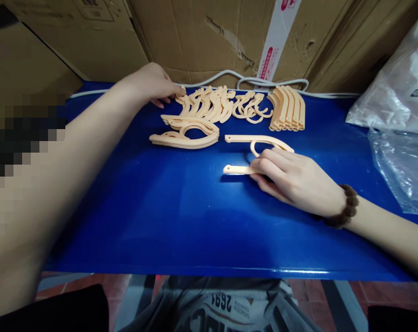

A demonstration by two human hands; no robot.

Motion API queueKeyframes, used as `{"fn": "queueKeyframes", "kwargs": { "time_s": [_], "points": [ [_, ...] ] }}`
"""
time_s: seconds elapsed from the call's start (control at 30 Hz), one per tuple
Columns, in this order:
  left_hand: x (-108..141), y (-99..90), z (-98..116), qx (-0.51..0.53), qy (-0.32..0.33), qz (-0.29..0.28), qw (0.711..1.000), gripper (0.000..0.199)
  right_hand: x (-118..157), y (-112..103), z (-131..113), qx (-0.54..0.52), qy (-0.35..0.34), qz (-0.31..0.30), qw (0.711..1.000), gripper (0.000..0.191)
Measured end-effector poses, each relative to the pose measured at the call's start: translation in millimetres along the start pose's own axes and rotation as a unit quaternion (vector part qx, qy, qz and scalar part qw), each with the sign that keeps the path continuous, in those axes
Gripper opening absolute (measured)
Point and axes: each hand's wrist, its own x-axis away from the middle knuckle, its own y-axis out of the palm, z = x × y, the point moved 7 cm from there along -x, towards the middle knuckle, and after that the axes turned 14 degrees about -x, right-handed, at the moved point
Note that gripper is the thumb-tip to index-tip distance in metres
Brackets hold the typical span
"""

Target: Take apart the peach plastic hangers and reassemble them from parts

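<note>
My right hand point(288, 177) is closed on a cream plastic folding hanger point(238, 138), its two arms pointing left and its curved hook partly showing between them. Part of this hanger is hidden by the fingers. At the back of the table, my left hand point(156, 85) pinches the end of a curved cream hanger arm point(184, 105) at the left of a row of similar arms point(214, 103). Just below that row lie folded hangers point(184, 140), one behind another. Several loose hooks point(253, 108) rest right of the row.
A neat stack of hanger arms point(288, 108) sits at the back right of the blue table point(181, 221). A white cable point(226, 74) runs along the cardboard boxes point(195, 41) behind. Clear plastic bags point(398, 97) lie at the right.
</note>
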Motion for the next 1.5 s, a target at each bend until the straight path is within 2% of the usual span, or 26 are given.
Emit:
{"fn": "queueKeyframes", "kwargs": {
  "time_s": [0.33,0.5,0.63,0.73,0.8,0.83,0.87,0.93,1.0,1.07,1.13,1.37,1.5],
  "points": [
    [-16.4,10.9,-6.6,0.046,-0.072,0.007,0.996,0.018,1.2,-4.3,-6.9,0.022,-0.019,0.013,0.999,0.026],
    [-6.3,-1.2,-3.3,0.113,-0.053,0.026,0.992,0.012,1.8,-2.3,-6.7,-0.004,-0.021,0.006,1.0,0.023],
    [6.0,-24.2,7.8,0.145,-0.011,0.087,0.986,0.009,2.0,-1.9,-7.4,-0.049,-0.025,-0.007,0.998,0.021],
    [21.5,-45.2,20.5,0.149,0.032,0.149,0.977,0.018,2.0,-0.8,-6.2,-0.076,-0.01,-0.022,0.997,0.023],
    [40.8,-58.6,33.0,0.113,0.071,0.194,0.972,0.025,2.2,-0.3,-5.4,-0.078,-0.002,-0.026,0.997,0.022],
    [55.3,-66.6,39.8,0.079,0.087,0.238,0.964,0.025,2.3,-0.4,-5.4,-0.075,-0.004,-0.024,0.997,0.022],
    [70.0,-68.1,49.8,0.042,0.119,0.24,0.962,0.023,2.3,-0.4,-5.6,-0.07,-0.007,-0.02,0.997,0.021],
    [106.8,-71.5,67.5,-0.008,0.171,0.281,0.944,0.02,2.2,-1.2,-5.9,-0.052,-0.018,-0.009,0.998,0.019],
    [136.8,-57.9,81.1,-0.051,0.208,0.225,0.951,0.024,2.2,-2.7,-5.6,-0.029,-0.024,0.009,0.999,0.017],
    [159.2,-36.9,87.5,-0.043,0.237,0.127,0.962,0.023,2.4,-3.8,-4.3,-0.014,-0.019,0.02,1.0,0.016],
    [175.9,-21.8,90.0,-0.036,0.271,0.085,0.958,0.024,2.9,-3.8,-2.6,-0.019,-0.005,0.018,1.0,0.016],
    [189.0,2.1,80.2,-0.103,0.355,0.114,0.922,0.03,4.0,-4.0,0.2,-0.023,0.039,0.016,0.999,0.016],
    [189.1,12.8,75.0,-0.092,0.392,0.082,0.912,0.046,3.3,-3.8,1.2,0.025,0.048,0.025,0.998,0.021]
  ]
}}
